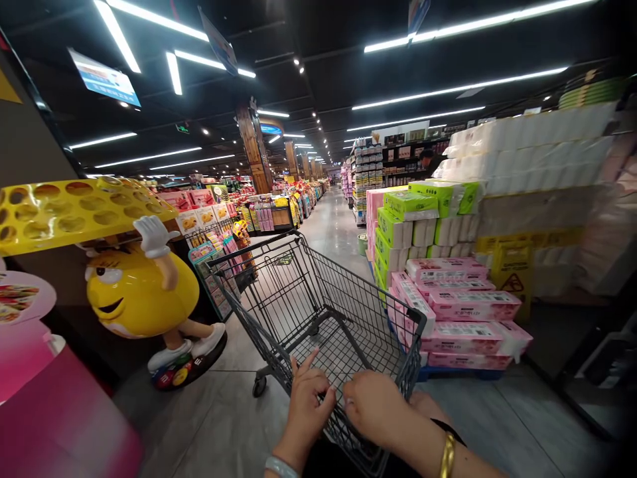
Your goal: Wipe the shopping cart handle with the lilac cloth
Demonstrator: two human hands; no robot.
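A dark wire shopping cart (pixel 348 275) stands in front of me, its mesh basket holding nothing visible. Above its near end is my left hand (pixel 311 401), palm side partly showing, a finger or two stretched up and the thumb bent inward; I see nothing in it. Close beside it, my right hand (pixel 375 408) is curled into a fist, back of the hand towards me. Whatever its fingers hold, if anything, is hidden. A silvery bracelet (pixel 282 467) circles the left wrist, a gold bangle (pixel 448 455) the right. Behind the right wrist a patch of skin shows, unclear whose.
A yellow candy-character figure (pixel 142 289) stands on the left, near a pink display bin (pixel 60 405). On the right are stacked pink tissue packs (pixel 472 305), green packs (pixel 395 229) and a yellow caution sign (pixel 512 272). An aisle floor (pixel 331 212) runs ahead between shelves.
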